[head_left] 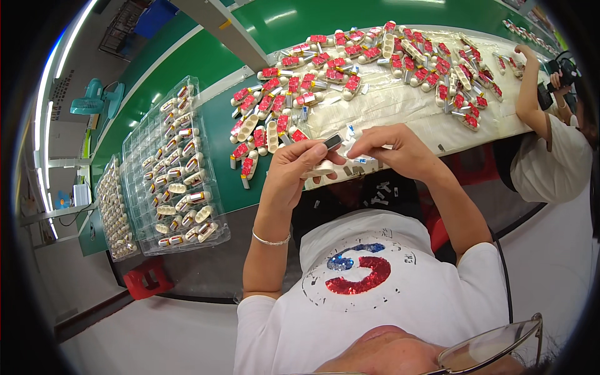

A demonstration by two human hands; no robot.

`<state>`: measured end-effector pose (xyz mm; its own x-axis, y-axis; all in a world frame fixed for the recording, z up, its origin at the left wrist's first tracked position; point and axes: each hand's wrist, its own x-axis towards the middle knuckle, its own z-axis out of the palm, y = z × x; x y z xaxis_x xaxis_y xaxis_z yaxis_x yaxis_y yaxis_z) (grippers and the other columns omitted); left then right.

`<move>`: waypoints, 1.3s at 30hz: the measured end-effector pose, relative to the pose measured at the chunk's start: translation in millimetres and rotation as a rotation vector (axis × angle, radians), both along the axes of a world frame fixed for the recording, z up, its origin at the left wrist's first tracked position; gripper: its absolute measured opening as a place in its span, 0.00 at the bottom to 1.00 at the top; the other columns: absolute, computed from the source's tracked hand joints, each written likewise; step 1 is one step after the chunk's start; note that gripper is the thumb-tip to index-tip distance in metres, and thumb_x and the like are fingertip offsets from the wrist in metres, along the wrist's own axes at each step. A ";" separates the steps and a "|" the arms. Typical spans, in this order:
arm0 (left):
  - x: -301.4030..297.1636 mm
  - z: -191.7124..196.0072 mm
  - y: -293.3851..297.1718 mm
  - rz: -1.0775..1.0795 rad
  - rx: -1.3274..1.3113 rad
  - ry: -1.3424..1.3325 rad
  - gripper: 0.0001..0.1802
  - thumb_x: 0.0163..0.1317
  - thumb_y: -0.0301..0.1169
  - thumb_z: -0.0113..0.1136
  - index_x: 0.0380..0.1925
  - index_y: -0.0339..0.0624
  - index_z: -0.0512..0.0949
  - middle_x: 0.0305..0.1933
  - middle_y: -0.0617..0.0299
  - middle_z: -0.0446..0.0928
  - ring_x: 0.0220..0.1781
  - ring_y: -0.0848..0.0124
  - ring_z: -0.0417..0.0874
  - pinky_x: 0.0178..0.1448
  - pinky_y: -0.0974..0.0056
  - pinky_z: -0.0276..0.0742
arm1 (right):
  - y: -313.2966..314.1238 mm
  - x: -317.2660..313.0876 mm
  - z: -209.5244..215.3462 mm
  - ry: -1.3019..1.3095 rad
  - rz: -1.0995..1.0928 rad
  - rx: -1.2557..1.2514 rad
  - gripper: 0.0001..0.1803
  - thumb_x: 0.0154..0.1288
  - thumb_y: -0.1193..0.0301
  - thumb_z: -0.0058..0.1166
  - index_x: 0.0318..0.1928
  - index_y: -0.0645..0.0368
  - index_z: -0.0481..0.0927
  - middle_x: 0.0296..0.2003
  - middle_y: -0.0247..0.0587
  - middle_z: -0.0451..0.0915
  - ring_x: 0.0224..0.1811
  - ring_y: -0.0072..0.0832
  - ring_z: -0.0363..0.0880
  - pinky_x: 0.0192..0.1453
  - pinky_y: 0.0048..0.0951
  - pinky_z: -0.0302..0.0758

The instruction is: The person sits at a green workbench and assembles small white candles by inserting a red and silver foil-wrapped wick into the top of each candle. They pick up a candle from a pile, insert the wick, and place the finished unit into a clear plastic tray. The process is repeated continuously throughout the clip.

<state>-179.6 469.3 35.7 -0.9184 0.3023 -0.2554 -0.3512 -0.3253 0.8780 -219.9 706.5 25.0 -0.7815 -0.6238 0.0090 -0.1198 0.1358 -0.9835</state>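
In front of my chest, my left hand [297,165] is closed around a small white rounded piece [324,167] with a dark, silver-edged rectangular part [333,142] standing out past the thumb. My right hand [397,147] is just to the right, its fingers curled and the thumb and forefinger brought together near that part. Whatever the fingertips pinch, if anything, is too small to make out. Small white and blue film scraps [361,160] lie by the right fingertips. Beyond both hands spreads a loose pile of white rounded pieces with red labels [307,81], several with silver tabs.
At left, a clear plastic tray [140,156] holds rows of similar white pieces, beside another filled tray [115,212]. A metal post [228,31] rises from the green table [250,194]. A co-worker's arm [531,94] reaches in at right. A red stool [147,279] stands below.
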 end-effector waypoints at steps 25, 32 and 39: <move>27.8 21.0 26.8 0.331 -0.148 0.310 0.22 0.58 0.19 0.65 0.53 0.31 0.73 0.49 0.56 0.79 0.48 0.74 0.81 0.53 0.70 0.79 | -34.8 22.4 26.5 0.483 -0.277 -0.173 0.12 0.63 0.77 0.58 0.47 0.63 0.80 0.37 0.43 0.81 0.39 0.31 0.82 0.43 0.28 0.77; 32.1 20.4 24.0 0.381 -0.156 0.338 0.20 0.58 0.18 0.64 0.52 0.30 0.75 0.48 0.55 0.80 0.49 0.74 0.81 0.55 0.69 0.79 | -40.2 22.1 26.4 0.844 -0.304 0.013 0.20 0.55 0.79 0.61 0.51 0.60 0.81 0.35 0.40 0.81 0.35 0.35 0.80 0.38 0.32 0.78; 34.1 20.9 23.9 0.400 -0.222 0.399 0.20 0.58 0.17 0.64 0.52 0.29 0.76 0.52 0.53 0.80 0.51 0.72 0.81 0.57 0.68 0.78 | -42.2 23.4 24.3 0.926 -0.291 0.054 0.25 0.51 0.79 0.62 0.53 0.58 0.80 0.36 0.36 0.80 0.36 0.32 0.78 0.36 0.31 0.77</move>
